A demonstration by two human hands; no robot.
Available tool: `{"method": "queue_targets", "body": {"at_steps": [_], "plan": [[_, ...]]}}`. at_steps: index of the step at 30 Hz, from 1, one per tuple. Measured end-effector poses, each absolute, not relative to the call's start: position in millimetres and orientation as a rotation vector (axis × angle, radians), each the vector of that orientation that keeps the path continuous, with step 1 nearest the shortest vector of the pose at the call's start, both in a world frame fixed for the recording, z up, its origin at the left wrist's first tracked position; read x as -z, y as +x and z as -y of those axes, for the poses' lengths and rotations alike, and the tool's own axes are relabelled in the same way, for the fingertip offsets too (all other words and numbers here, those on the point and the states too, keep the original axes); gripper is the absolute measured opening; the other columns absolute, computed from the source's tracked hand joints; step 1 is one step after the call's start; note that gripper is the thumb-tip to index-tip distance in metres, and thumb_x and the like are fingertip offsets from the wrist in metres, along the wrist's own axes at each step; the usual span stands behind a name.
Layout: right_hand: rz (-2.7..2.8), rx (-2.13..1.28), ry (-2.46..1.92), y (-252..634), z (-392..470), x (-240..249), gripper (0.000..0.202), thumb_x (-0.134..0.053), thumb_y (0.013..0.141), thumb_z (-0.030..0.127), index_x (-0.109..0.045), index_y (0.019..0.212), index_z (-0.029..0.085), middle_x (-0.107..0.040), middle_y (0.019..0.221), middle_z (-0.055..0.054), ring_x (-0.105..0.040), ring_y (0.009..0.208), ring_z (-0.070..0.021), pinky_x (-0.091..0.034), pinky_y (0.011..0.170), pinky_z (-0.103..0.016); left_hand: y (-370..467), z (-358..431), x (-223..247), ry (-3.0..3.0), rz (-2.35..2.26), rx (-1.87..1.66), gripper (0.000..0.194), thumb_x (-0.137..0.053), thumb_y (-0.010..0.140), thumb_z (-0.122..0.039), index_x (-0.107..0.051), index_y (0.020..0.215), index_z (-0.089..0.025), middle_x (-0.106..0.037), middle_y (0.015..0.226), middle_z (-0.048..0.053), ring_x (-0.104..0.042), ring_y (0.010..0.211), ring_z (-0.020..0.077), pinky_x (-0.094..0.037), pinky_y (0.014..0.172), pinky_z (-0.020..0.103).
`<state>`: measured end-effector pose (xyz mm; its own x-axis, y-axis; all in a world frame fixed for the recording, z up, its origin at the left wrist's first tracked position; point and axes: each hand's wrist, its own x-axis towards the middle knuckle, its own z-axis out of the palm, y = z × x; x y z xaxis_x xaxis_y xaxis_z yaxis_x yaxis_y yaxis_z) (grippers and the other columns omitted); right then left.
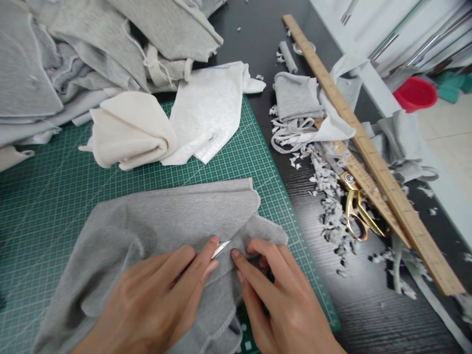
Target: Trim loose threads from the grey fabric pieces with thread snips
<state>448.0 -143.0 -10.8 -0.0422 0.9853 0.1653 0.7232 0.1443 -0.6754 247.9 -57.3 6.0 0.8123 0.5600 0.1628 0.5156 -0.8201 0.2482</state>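
Note:
A piece of grey knit fabric (pixel 147 216) with overlocked edges lies folded and rumpled on the green cutting mat (pixel 206 172). My left hand (pixel 162 290) rests over it, fingers closed on a small pointed metal blade (pixel 221 249) whose tip points right; its handle is hidden in the hand. Just right of that tip, my right hand (pixel 280 290) has its thumb and forefinger close together on the grey fabric, with the other fingers curled beside a stitched edge.
Grey garment pieces (pixel 84 44) are heaped at the back left. Cream fabric (pixel 129 130) and white fabric (pixel 214 108) lie behind the work. On the right are wooden rulers (pixel 372 157), gold-handled scissors (pixel 356 216), fabric scraps (pixel 332 221) and, beyond the table, a red basin (pixel 415 93).

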Motion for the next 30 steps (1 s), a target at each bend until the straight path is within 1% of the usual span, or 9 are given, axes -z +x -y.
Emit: {"method": "queue_targets", "body": {"at_steps": [8, 11, 13, 19, 25, 30], "plan": [[1.819, -0.568, -1.630, 447.9, 143.9, 10.3, 0.033, -0.055, 0.089, 0.005, -0.069, 0.118, 0.009, -0.061, 0.114, -0.017, -0.056, 0.092, -0.0235, -0.061, 0.076, -0.039, 246.5, 57.5, -7.0, 2.796, -0.863, -0.294, 0.037, -0.056, 0.098, -0.017, -0.058, 0.134, -0.016, -0.067, 0.082, -0.001, -0.056, 0.058, 0.0086, -0.044, 0.054, 0.029], [1.817, -0.565, -1.634, 448.4, 143.5, 10.5, 0.034, -0.055, 0.089, 0.005, -0.069, 0.118, 0.010, -0.061, 0.115, -0.017, -0.056, 0.093, -0.0238, -0.060, 0.077, -0.039, 245.4, 58.4, -5.7, 2.786, -0.860, -0.274, 0.038, -0.056, 0.098, -0.018, -0.057, 0.136, -0.017, -0.068, 0.085, 0.000, -0.058, 0.060, 0.0091, -0.045, 0.056, 0.028], [1.815, -0.569, -1.638, 448.6, 143.4, 10.7, 0.034, -0.055, 0.089, 0.005, -0.069, 0.119, 0.010, -0.061, 0.114, -0.016, -0.056, 0.092, -0.0234, -0.060, 0.077, -0.039, 245.6, 58.6, -4.7, 2.780, -0.869, -0.286, 0.038, -0.056, 0.098, -0.019, -0.057, 0.136, -0.017, -0.069, 0.087, 0.001, -0.058, 0.061, 0.0092, -0.045, 0.056, 0.028], [1.809, -0.575, -1.648, 448.1, 143.5, 10.4, 0.034, -0.054, 0.089, 0.005, -0.069, 0.119, 0.011, -0.061, 0.115, -0.016, -0.056, 0.092, -0.0231, -0.060, 0.077, -0.039, 246.7, 58.0, -4.9, 2.805, -0.897, -0.295, 0.040, -0.056, 0.098, -0.020, -0.056, 0.138, -0.016, -0.067, 0.081, 0.000, -0.054, 0.057, 0.0097, -0.041, 0.053, 0.030], [1.826, -0.574, -1.635, 447.7, 143.5, 11.0, 0.034, -0.054, 0.089, 0.005, -0.069, 0.120, 0.008, -0.061, 0.115, -0.017, -0.056, 0.093, -0.0235, -0.060, 0.077, -0.039, 247.2, 59.0, -4.4, 2.788, -0.881, -0.277, 0.040, -0.055, 0.099, -0.019, -0.055, 0.139, -0.017, -0.066, 0.082, 0.000, -0.057, 0.059, 0.0098, -0.044, 0.054, 0.029], [1.819, -0.571, -1.636, 447.5, 143.9, 10.6, 0.034, -0.054, 0.089, 0.006, -0.068, 0.120, 0.009, -0.060, 0.116, -0.017, -0.056, 0.094, -0.0238, -0.060, 0.079, -0.039, 249.3, 59.6, -6.0, 2.783, -0.888, -0.288, 0.039, -0.054, 0.099, -0.018, -0.055, 0.138, -0.017, -0.068, 0.084, 0.000, -0.057, 0.058, 0.0101, -0.043, 0.052, 0.030]]}}
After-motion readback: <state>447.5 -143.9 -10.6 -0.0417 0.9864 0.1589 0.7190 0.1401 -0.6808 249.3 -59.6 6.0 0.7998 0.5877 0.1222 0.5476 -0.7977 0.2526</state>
